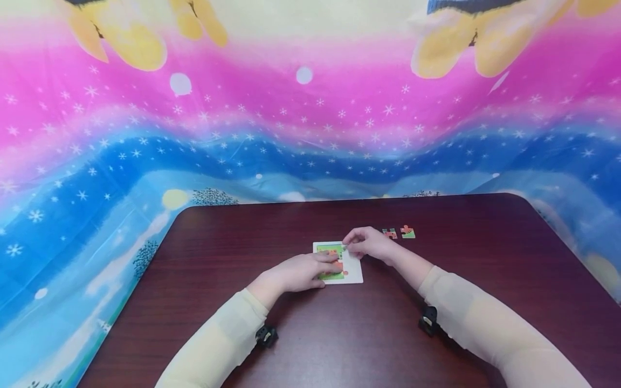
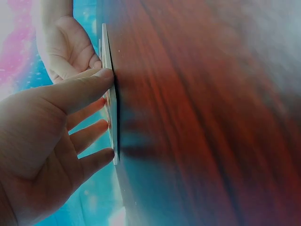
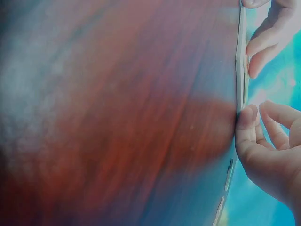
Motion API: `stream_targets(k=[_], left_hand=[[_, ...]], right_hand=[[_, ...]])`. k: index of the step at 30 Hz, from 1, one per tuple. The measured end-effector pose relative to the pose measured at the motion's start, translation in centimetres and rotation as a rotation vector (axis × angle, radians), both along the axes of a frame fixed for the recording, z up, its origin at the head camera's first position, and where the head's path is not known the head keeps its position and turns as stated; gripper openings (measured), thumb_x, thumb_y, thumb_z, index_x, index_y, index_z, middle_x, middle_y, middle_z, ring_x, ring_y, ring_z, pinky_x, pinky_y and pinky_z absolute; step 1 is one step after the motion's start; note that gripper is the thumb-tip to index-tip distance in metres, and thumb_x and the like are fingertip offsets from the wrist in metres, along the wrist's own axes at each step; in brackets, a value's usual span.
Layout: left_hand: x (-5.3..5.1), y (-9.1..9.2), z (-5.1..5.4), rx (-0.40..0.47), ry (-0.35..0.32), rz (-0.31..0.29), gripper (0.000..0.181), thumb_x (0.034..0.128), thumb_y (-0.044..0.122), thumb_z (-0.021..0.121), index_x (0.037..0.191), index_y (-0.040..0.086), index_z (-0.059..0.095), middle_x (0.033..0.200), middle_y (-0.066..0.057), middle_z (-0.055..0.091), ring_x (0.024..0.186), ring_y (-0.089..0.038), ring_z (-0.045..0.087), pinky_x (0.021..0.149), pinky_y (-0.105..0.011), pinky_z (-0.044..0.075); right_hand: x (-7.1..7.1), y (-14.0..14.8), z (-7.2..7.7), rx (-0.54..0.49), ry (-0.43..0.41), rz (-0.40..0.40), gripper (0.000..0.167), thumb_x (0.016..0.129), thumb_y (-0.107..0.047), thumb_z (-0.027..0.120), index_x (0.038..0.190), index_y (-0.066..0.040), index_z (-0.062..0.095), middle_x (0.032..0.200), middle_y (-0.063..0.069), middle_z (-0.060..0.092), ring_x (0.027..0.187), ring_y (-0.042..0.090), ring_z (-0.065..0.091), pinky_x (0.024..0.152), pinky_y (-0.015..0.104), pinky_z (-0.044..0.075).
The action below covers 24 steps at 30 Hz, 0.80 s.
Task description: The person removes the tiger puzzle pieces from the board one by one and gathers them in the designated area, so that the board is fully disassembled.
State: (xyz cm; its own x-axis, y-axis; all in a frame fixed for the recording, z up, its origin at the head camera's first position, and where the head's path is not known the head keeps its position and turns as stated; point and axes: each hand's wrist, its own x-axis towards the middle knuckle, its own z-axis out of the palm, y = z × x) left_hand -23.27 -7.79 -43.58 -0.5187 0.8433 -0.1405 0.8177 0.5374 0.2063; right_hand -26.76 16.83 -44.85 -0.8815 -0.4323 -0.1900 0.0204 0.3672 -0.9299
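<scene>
A small square jigsaw board (image 1: 356, 275) with a white border lies on the table, its green and orange picture (image 1: 335, 276) filling the left part. My left hand (image 1: 303, 269) rests on it, fingers spread over the picture and thumb at the near edge. In the left wrist view, that hand's fingertips (image 2: 107, 77) touch the board. My right hand (image 1: 371, 243) is at the board's upper right corner with bent fingers. The right wrist view shows its thumb against the board's edge and its index fingertip a little apart. Whether it pinches a piece is hidden.
Two loose puzzle pieces, one mostly red (image 1: 390, 233) and one orange and green (image 1: 408, 232), lie beyond the right hand. The dark wooden table (image 1: 233, 237) ends at a patterned curtain (image 1: 310, 129) behind it.
</scene>
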Motion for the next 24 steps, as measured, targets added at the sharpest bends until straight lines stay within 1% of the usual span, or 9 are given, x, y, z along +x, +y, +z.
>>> stream_targets(k=[5, 12, 20, 24], left_hand=[[0.2, -0.5, 0.2, 0.010, -0.018, 0.023, 0.056, 0.0951, 0.014, 0.073, 0.148, 0.022, 0.057, 0.160, -0.004, 0.042, 0.148, -0.021, 0.038, 0.109, -0.036, 0.044], [0.4, -1.0, 0.2, -0.012, -0.012, 0.036, 0.054, 0.0974, 0.015, 0.069, 0.149, 0.025, 0.056, 0.161, -0.002, 0.040, 0.149, -0.021, 0.035, 0.107, -0.037, 0.045], [0.5, -1.1, 0.1, -0.002, -0.021, 0.045, 0.053, 0.0970, 0.013, 0.069, 0.147, 0.025, 0.057, 0.159, -0.002, 0.042, 0.146, -0.022, 0.041, 0.102, -0.037, 0.049], [0.5, -1.1, 0.1, -0.010, -0.020, 0.043, 0.051, 0.0975, 0.014, 0.069, 0.146, 0.025, 0.058, 0.159, -0.002, 0.042, 0.147, -0.020, 0.038, 0.103, -0.036, 0.048]], right_hand=[[-0.1, -0.1, -0.3, 0.018, 0.023, -0.012, 0.020, 0.094, 0.002, 0.061, 0.112, 0.010, 0.065, 0.088, 0.009, 0.065, 0.076, 0.019, 0.061, 0.070, 0.032, 0.055], [-0.1, -0.4, -0.4, 0.070, 0.048, -0.039, 0.015, 0.095, 0.003, 0.061, 0.107, 0.009, 0.067, 0.081, 0.012, 0.066, 0.071, 0.018, 0.061, 0.068, 0.032, 0.055], [-0.1, -0.9, -0.3, 0.147, 0.065, -0.054, 0.016, 0.095, 0.000, 0.062, 0.107, 0.007, 0.071, 0.076, 0.008, 0.065, 0.068, 0.016, 0.060, 0.066, 0.030, 0.054], [-0.1, -1.0, -0.3, 0.168, 0.071, -0.058, 0.017, 0.095, 0.000, 0.062, 0.107, 0.006, 0.072, 0.071, 0.006, 0.063, 0.067, 0.016, 0.059, 0.067, 0.030, 0.053]])
